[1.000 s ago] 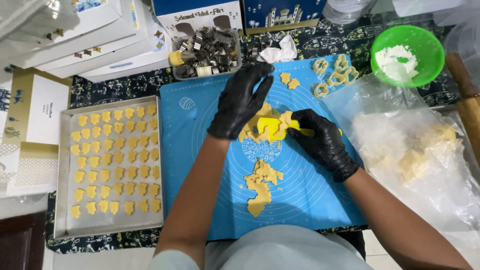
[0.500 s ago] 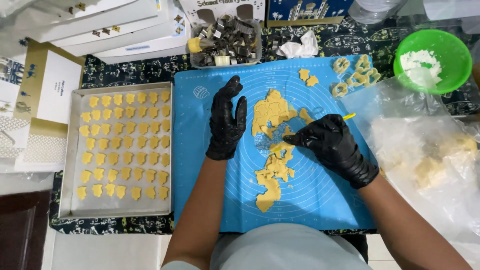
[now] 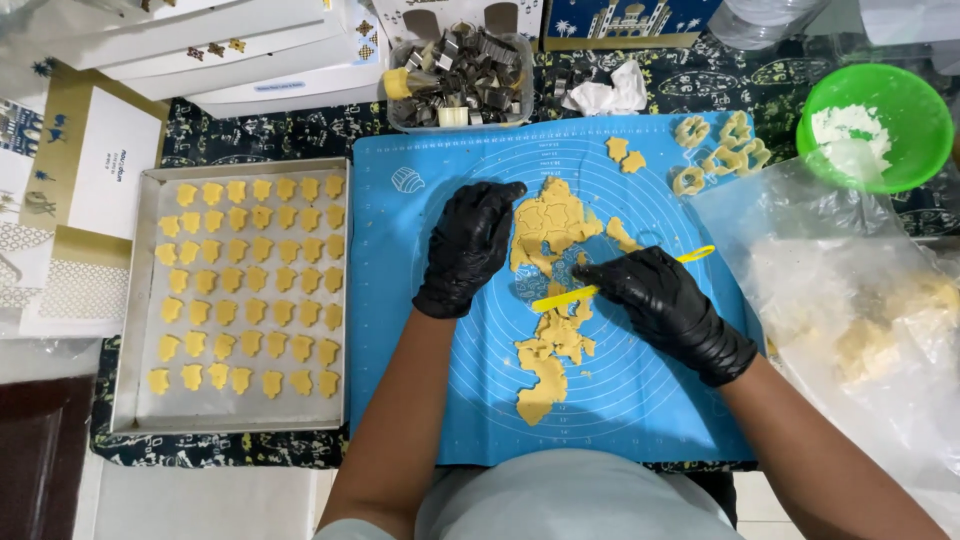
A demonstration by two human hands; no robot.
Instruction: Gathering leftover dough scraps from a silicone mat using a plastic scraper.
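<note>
— What are we looking at on our mat?

— We see a smooth blue silicone mat (image 3: 640, 400) printed with pale concentric rings, and on it a ragged sheet of soft yellow dough (image 3: 548, 240), rolled flat and cut with small outlines. A narrower tail of the same dough trails down toward us.

— And our hands?

— Both wear glossy black gloves. Our left hand (image 3: 468, 245) lies flat and released, its fingertips touching the left edge of the dough sheet; it grasps nothing. Our right hand (image 3: 665, 300) is clenched around a thin yellow plastic tool (image 3: 600, 285), a flat strip lying slantwise, its near end resting on the mat just below the dough sheet.

— What surrounds us?

— To the left we have a shallow metal tray (image 3: 125, 330) lined with pale paper, filled with neat rows of small yellow cut biscuits (image 3: 250, 290), each with a scalloped outline. Above the mat stands a clear plastic tub (image 3: 455, 75) heaped with dull metal cutters. Beside it lies a crumpled white tissue (image 3: 605, 95).

— And on the right?

— A bright green round bowl (image 3: 880, 125) holds white powder. Near it, on the mat's upper right corner, sit a few ring-like dough pieces (image 3: 720, 155). A wrinkled clear plastic bag (image 3: 860, 310) covers lumpy pale dough scraps; we cannot tell their shape through the film.
</note>
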